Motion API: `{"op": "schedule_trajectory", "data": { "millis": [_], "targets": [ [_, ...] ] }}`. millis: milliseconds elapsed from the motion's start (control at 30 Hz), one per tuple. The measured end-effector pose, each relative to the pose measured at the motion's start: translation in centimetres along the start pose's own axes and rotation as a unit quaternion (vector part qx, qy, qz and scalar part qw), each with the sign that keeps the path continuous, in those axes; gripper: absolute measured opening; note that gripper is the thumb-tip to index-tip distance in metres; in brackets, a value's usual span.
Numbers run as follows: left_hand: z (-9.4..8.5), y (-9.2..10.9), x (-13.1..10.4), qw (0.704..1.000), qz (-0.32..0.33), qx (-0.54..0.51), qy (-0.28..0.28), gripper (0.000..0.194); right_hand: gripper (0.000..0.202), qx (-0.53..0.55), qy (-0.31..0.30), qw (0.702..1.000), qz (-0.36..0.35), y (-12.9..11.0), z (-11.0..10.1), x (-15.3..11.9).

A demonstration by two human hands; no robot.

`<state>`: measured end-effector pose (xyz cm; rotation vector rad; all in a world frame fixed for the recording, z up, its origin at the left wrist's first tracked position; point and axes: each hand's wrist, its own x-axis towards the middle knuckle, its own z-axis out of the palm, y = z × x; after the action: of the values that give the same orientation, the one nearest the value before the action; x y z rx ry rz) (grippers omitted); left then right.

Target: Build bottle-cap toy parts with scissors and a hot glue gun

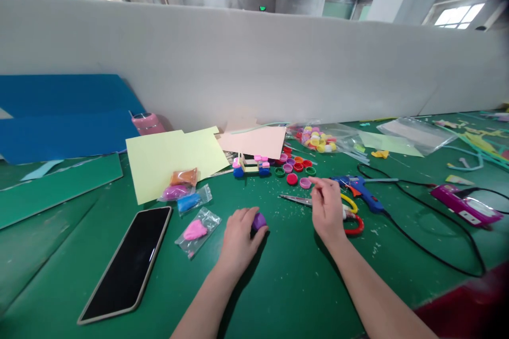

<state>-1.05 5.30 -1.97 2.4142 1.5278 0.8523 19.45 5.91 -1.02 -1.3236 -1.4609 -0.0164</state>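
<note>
My left hand (242, 235) is closed around a small purple ball (259, 221), held between thumb and fingers just above or on the green table. Over to the right, my right hand (326, 205) hovers by the scissors (296, 199), its fingertips close to a pink-purple cap (305, 183); whether it touches the cap or holds anything cannot be made out. The scissors' red and yellow handles show behind that hand. Beyond my hands stands a small model car (251, 166) with blue wheels and pink pieces on top. A red cap (292, 179) lies among several coloured caps.
A phone (129, 265) lies at the left, near bags of pink (195, 229), blue and orange clay. Yellow paper (159, 161) is behind them. At the right are a blue glue gun (363, 193), its black cable and a magenta device (465, 205). A white partition (254, 69) stands behind.
</note>
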Motion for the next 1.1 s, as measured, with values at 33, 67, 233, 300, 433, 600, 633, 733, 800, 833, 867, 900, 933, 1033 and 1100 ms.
{"op": "schedule_trajectory", "data": {
  "millis": [33, 67, 233, 300, 433, 600, 633, 733, 800, 833, 867, 900, 933, 1033, 1100],
  "targets": [
    [0.1, -0.1, 0.0, 1.000, -0.001, 0.008, 0.008, 0.027, 0.025, -0.008, 0.021, 1.000, 0.005, 0.5, -0.2, 0.2],
    [0.2, -0.2, 0.0, 1.000, -0.001, 0.015, 0.014, 0.025, 0.026, -0.016, 0.039, 0.999, 0.012, 0.9, -0.4, 0.4],
    [0.4, -0.6, 0.0, 0.998, -0.002, 0.048, 0.032, 0.027, 0.030, -0.057, 0.071, 0.995, 0.034, 2.3, -1.2, 1.2],
    [0.5, -0.6, 0.0, 0.998, -0.002, 0.058, 0.037, 0.028, 0.030, -0.077, 0.059, 0.995, 0.034, 2.3, -1.3, 1.5],
    [0.5, -0.6, -0.2, 0.996, 0.001, 0.068, 0.050, 0.028, 0.038, -0.117, -0.022, 0.993, 0.014, 1.7, -2.1, 2.1],
    [0.6, -0.8, -0.5, 0.995, 0.003, 0.071, 0.064, 0.026, 0.034, -0.191, -0.174, 0.966, -0.019, 2.4, -3.0, 4.8],
    [0.7, -0.9, -0.6, 0.995, 0.003, 0.070, 0.064, 0.026, 0.031, -0.208, -0.200, 0.957, -0.024, 2.8, -2.9, 5.5],
    [0.8, -1.0, -0.6, 0.996, 0.004, 0.069, 0.063, 0.027, 0.024, -0.255, -0.266, 0.929, -0.037, 4.2, -1.8, 7.8],
    [0.8, -1.0, -0.5, 0.996, 0.004, 0.066, 0.061, 0.027, 0.023, -0.275, -0.308, 0.909, -0.050, 5.0, -0.6, 9.2],
    [0.8, -1.0, -0.5, 0.996, 0.004, 0.065, 0.060, 0.027, 0.023, -0.285, -0.324, 0.900, -0.056, 5.3, 0.0, 9.8],
    [0.8, -0.9, -0.5, 0.996, 0.002, 0.064, 0.060, 0.027, 0.023, -0.293, -0.337, 0.892, -0.061, 5.4, 0.6, 10.3],
    [0.7, -0.9, -0.5, 0.996, -0.002, 0.063, 0.060, 0.026, 0.023, -0.301, -0.348, 0.885, -0.066, 5.5, 1.1, 10.8],
    [0.7, -0.9, -0.6, 0.996, -0.006, 0.062, 0.062, 0.026, 0.024, -0.308, -0.356, 0.879, -0.071, 5.6, 1.6, 11.3],
    [0.5, -0.7, -0.6, 0.996, -0.018, 0.060, 0.065, 0.022, 0.024, -0.326, -0.375, 0.864, -0.086, 5.5, 2.8, 12.4],
    [0.3, -0.7, -0.6, 0.996, -0.023, 0.059, 0.066, 0.019, 0.025, -0.336, -0.383, 0.856, -0.092, 5.4, 3.5, 12.9]
  ]
}}
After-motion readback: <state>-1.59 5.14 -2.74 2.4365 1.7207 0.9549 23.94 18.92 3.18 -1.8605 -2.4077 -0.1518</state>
